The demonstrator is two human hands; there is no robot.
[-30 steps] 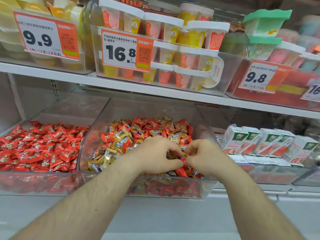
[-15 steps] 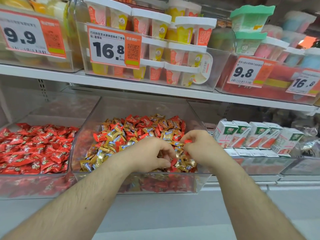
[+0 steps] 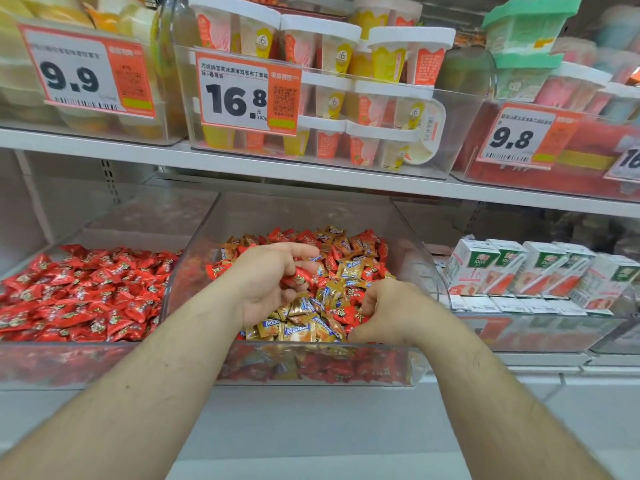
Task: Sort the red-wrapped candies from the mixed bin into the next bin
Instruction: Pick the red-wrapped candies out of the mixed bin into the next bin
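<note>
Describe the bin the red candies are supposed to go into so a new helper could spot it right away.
On the lower shelf, find the clear mixed bin where both hands work. The red-candy bin sits directly to its left. It holds only red wrappers, no gold ones.

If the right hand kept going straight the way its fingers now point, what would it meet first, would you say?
Most likely the red and gold candies heaped in the mixed bin: the right hand curls down and leftward into that pile, apparently touching it already, though depth is unclear.
</note>
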